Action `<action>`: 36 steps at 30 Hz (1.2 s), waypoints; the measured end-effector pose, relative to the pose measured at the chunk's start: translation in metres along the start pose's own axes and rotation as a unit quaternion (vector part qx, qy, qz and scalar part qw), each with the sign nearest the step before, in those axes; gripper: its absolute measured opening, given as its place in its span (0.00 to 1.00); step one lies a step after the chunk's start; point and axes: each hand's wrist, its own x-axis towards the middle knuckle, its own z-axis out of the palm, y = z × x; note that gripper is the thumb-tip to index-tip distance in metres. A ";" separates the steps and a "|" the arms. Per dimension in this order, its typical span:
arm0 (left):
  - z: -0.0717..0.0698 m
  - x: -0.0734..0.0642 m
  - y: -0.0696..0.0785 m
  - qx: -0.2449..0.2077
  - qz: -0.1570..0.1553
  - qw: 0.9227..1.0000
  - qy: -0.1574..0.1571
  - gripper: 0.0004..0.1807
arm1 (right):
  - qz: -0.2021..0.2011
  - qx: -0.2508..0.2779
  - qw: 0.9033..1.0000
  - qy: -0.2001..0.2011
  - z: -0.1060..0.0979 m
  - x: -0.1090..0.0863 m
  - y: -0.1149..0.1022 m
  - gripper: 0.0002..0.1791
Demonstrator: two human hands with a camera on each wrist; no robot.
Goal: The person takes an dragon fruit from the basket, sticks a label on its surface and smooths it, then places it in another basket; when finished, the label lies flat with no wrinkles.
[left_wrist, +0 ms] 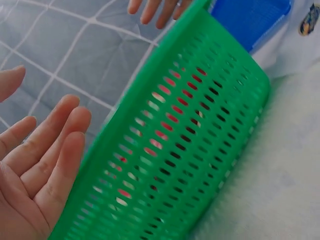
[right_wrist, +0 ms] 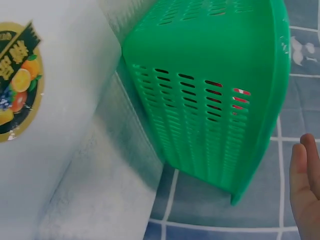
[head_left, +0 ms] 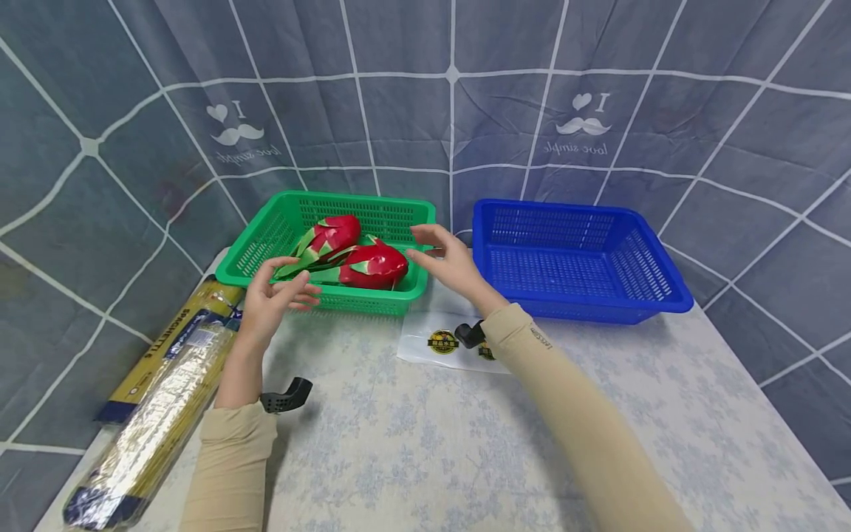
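Red dragon fruits (head_left: 374,267) lie in the green basket (head_left: 359,304), left hand (head_left: 268,297) at its eight o'clock, right hand (head_left: 456,263) at three, fingers of both loosely parted, holding nothing.

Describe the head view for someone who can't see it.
A person's left fingers and right fingers, holding nothing, are near a green basket containing two red dragon fruits. A blue basket stands to its right; spaghetti packs lie at the left.

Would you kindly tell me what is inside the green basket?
Two red dragon fruits can be seen inside the green basket. Whatever is directly beneath them is covered, so I cannot tell whether anything else lies there.
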 end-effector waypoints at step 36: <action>0.000 0.004 -0.042 -0.090 -0.111 0.990 0.005 0.11 | 0.085 -0.076 0.991 -0.071 0.044 0.045 0.008 0.30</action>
